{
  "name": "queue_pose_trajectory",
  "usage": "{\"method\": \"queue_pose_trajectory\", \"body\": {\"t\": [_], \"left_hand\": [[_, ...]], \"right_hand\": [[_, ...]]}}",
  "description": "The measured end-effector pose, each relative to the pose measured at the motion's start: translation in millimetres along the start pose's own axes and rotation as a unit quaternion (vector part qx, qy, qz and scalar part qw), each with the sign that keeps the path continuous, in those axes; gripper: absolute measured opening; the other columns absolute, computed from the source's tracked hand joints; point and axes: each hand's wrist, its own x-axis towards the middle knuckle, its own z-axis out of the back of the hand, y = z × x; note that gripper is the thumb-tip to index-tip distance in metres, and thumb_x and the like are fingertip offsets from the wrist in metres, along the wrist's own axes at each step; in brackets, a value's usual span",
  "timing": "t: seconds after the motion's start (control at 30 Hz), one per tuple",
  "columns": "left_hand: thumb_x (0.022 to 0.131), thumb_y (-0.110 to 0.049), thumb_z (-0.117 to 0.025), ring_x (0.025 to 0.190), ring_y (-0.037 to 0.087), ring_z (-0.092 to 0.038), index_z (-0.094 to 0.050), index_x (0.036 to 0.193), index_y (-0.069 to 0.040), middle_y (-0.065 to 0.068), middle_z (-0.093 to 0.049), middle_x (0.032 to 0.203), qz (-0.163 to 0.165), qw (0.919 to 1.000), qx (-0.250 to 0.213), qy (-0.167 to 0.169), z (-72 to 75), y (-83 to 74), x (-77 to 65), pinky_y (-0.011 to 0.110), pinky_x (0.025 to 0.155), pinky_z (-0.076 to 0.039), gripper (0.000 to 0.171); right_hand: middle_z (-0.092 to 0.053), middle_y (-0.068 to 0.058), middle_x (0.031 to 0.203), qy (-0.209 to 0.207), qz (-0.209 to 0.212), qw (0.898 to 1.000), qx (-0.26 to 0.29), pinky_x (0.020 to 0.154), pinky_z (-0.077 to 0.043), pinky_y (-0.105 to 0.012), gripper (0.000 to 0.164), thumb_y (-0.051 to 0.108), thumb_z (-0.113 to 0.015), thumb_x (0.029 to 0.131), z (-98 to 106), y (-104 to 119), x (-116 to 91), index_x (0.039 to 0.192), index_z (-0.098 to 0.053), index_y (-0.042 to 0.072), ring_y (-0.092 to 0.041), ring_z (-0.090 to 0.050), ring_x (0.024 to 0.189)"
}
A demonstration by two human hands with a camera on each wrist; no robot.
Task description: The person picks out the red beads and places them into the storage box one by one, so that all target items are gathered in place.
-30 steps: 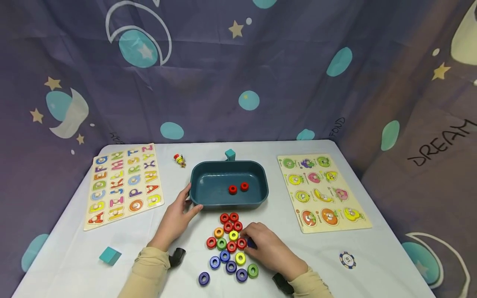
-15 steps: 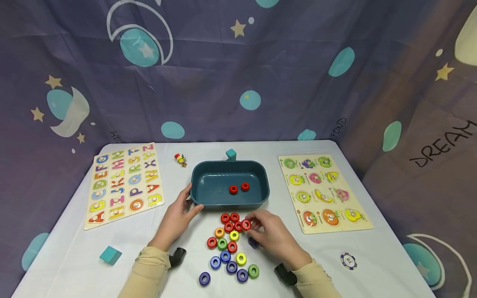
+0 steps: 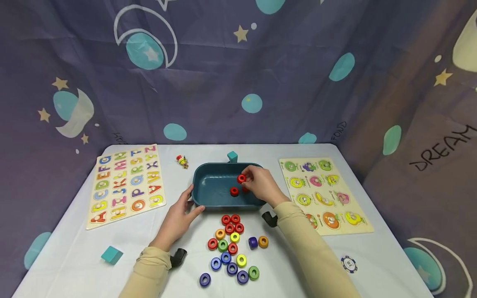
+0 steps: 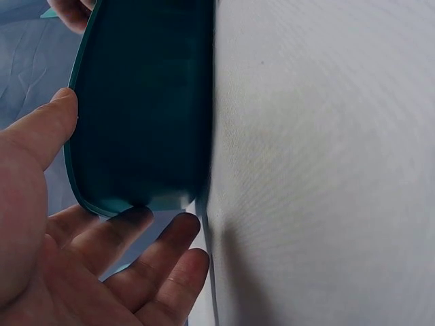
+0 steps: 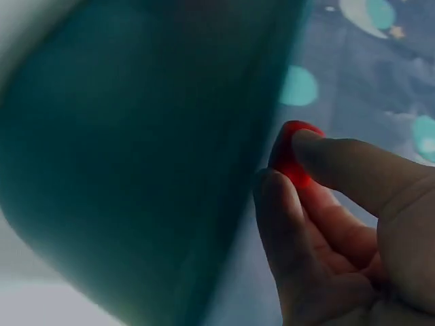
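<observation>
A dark teal tray stands mid-table. My left hand holds its near left corner, thumb on the front rim and fingers against the end wall, as the left wrist view shows. Over the tray's right half, my right hand pinches a red ring between thumb and fingers; the right wrist view shows this red ring past the tray's wall. Below it in the tray lie a red ring and another partly hidden by my fingers. Several red, yellow, green and blue rings lie in front.
A letter puzzle board lies left, a fruit puzzle board right. Teal blocks sit behind the tray and at front left. A small toy figure and a poker chip lie on the white table.
My right hand picked a red ring from the pile and carried it up over the tray. A purple ring and an orange ring now show where it was. The left hand stayed at the tray.
</observation>
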Motion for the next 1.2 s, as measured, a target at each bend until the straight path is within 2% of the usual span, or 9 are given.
{"method": "queue_pose_trajectory", "body": {"t": [0.13,0.27,0.5,0.7,0.83,1.03,1.13,1.2], "left_hand": [[0.088,-0.044,-0.067,0.13,0.031,-0.052,-0.017,0.153,-0.036,0.009,-0.036,0.155,0.001,1.0,-0.002,0.0,-0.7,0.7,0.5,0.053,0.109,-0.039,0.082],[0.088,-0.043,-0.067,0.131,0.031,-0.052,-0.017,0.153,-0.037,0.008,-0.036,0.155,-0.002,1.0,-0.003,-0.001,-1.2,1.1,1.5,0.053,0.108,-0.04,0.083],[0.087,-0.045,-0.067,0.131,0.03,-0.052,-0.017,0.153,-0.036,0.009,-0.036,0.155,-0.008,1.0,-0.001,0.0,-1.7,1.3,2.4,0.052,0.108,-0.04,0.083],[0.088,-0.047,-0.066,0.13,0.03,-0.052,-0.016,0.154,-0.035,0.009,-0.037,0.155,-0.007,1.0,0.005,-0.002,-0.3,2.7,2.1,0.053,0.109,-0.039,0.083],[0.088,-0.046,-0.066,0.13,0.03,-0.053,-0.016,0.153,-0.036,0.01,-0.038,0.154,-0.007,0.9999,0.008,-0.003,-0.7,2.8,2.0,0.053,0.109,-0.039,0.083],[0.089,-0.045,-0.066,0.131,0.03,-0.052,-0.015,0.153,-0.036,0.01,-0.036,0.155,0.0,1.0,0.008,0.001,-0.2,2.0,1.4,0.054,0.109,-0.038,0.083],[0.09,-0.045,-0.065,0.131,0.03,-0.051,-0.014,0.153,-0.037,0.01,-0.035,0.155,0.0,1.0,0.006,0.003,0.0,2.0,1.4,0.054,0.108,-0.039,0.082],[0.089,-0.045,-0.065,0.131,0.03,-0.051,-0.014,0.153,-0.037,0.01,-0.035,0.155,0.0,1.0,0.004,0.004,-0.5,1.5,1.7,0.054,0.108,-0.039,0.082]], "right_hand": [[-0.067,-0.003,0.091,0.031,-0.015,0.999,-0.009,0.071,-0.053,-0.027,0.022,0.008,-0.072,0.083,-9.7,-4.8,16.2,0.105,-0.066,0.008,-0.013,-0.059,0.078],[-0.067,-0.003,0.091,0.049,-0.029,0.998,-0.015,0.073,-0.053,-0.029,0.023,0.008,-0.074,0.082,-16.1,-7.8,23.0,0.104,-0.066,0.008,-0.015,-0.06,0.079],[-0.068,-0.007,0.099,0.05,-0.032,0.997,-0.043,0.079,-0.055,-0.033,0.028,0.011,-0.073,0.084,-18.9,-10.7,22.2,0.111,-0.066,0.006,-0.018,-0.062,0.088],[-0.068,-0.007,0.1,0.029,-0.02,0.999,-0.028,0.078,-0.054,-0.033,0.026,0.01,-0.07,0.085,-13.4,-6.0,14.2,0.111,-0.067,0.006,-0.018,-0.061,0.087],[-0.067,-0.004,0.1,0.011,-0.007,1.0,-0.019,0.077,-0.053,-0.03,0.025,0.01,-0.068,0.087,-5.8,2.0,0.1,0.112,-0.067,0.008,-0.014,-0.06,0.085],[-0.067,-0.002,0.101,-0.006,0.039,0.999,0.021,0.074,-0.054,-0.025,0.02,0.01,-0.07,0.086,1.4,24.1,-36.2,0.105,-0.067,0.014,-0.008,-0.059,0.082],[-0.067,-0.001,0.103,0.012,0.064,0.997,0.028,0.074,-0.055,-0.024,0.021,0.011,-0.072,0.085,-2.4,32.3,-55.4,0.106,-0.067,0.014,-0.005,-0.059,0.082],[-0.067,0.001,0.101,0.042,0.081,0.996,0.023,0.073,-0.055,-0.023,0.021,0.011,-0.073,0.085,-7.2,35.3,-68.0,0.105,-0.068,0.013,-0.004,-0.059,0.081]]}}
